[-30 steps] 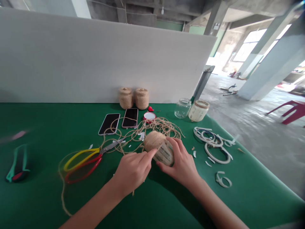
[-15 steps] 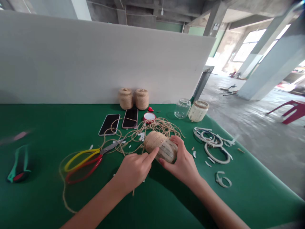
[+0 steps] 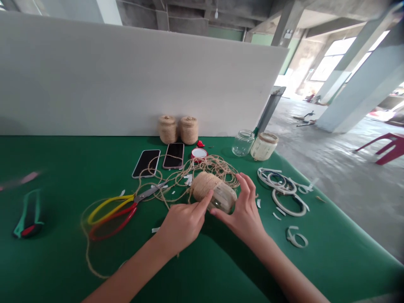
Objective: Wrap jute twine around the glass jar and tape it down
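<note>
A glass jar lies tilted on its side, its left part wound with jute twine. My left hand steadies it, the index finger pressed where the winding meets bare glass and the other fingers curled beneath. Around the jar's bare right end my right hand is loosely cupped; its thumb touches the glass and its raised fingers stand a little off it. Loose twine spreads in tangled loops behind the jar. Left of my hands lie scissors with one yellow and one red handle, blades partly apart.
Two twine-covered jars stand by the white panel. Before them are two phones and a red-rimmed tape roll. A clear jar, a tape-covered jar and tape rings sit right. A green cutter lies left.
The jar has turned, showing clearer glass on its bare side. My right hand's fingers have lifted away from the glass, while my left index finger stays on the winding's edge.
</note>
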Tool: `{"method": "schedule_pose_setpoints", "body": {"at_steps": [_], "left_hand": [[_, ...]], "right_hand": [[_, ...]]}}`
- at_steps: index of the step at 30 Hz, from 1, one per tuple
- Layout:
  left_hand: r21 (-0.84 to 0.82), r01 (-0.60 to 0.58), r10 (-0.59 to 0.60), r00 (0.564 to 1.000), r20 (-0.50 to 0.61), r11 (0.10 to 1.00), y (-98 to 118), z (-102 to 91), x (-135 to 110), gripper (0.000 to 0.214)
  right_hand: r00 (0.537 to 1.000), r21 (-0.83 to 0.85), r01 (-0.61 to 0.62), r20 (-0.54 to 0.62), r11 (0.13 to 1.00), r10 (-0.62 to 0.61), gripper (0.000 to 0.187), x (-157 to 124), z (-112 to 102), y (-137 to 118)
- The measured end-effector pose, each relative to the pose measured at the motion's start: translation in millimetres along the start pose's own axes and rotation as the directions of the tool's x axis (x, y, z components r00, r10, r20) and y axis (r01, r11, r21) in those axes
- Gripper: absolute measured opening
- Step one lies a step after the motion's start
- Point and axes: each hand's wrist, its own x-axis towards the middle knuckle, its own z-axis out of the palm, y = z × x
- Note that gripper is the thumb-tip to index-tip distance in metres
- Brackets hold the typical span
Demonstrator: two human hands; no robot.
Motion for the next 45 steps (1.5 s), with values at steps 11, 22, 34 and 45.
{"method": "schedule_pose_setpoints", "body": {"at_steps": [11, 22, 34, 45], "left_hand": [[0.047, -0.015, 0.015, 1.000, 0.009, 0.999, 2, -1.0, -1, 0.053], [0.119, -0.034, 0.025, 0.997, 0.073, 0.992, 3, -2.5, -4, 0.054], [0.195, -0.020, -0.006, 0.991, 0.131, 0.981, 2, -0.3, -6, 0.055], [0.216, -0.023, -0.007, 0.991, 0.137, 0.976, 3, -1.6, -6, 0.056]], "right_hand": [[0.994, -0.003, 0.048, 0.097, 0.999, -0.047, 0.070, -1, -2, -4], [0.986, 0.099, -0.142, 0.098, 0.985, 0.132, 0.071, 3, -3, -2], [1.000, -0.238, -0.004, 0.006, 0.971, 0.006, 0.073, 6, -10, -4], [0.993, -0.027, -0.077, 0.084, 0.997, 0.079, 0.068, 4, -7, -5]]}}
